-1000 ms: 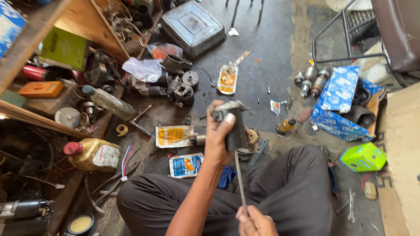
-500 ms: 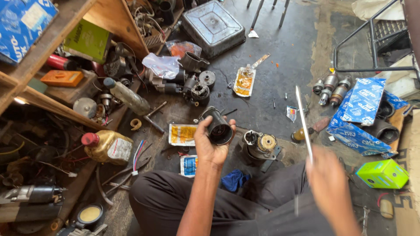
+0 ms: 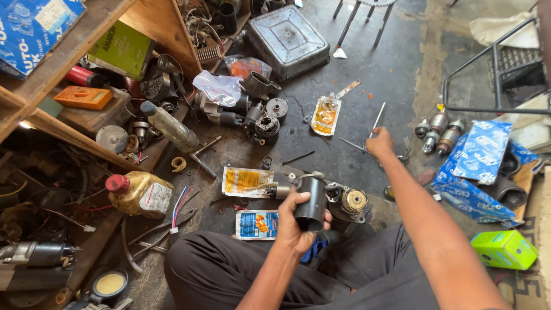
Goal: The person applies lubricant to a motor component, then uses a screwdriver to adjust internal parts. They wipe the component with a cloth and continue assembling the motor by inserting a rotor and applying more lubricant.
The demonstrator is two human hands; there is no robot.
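Our left hand (image 3: 295,221) wraps black cylinder (image 3: 310,203), six o'clock. Our right hand (image 3: 380,143) closed around thin metal rod (image 3: 377,119), two o'clock, above floor (image 3: 379,69).

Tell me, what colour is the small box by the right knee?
Bright green box, head view.
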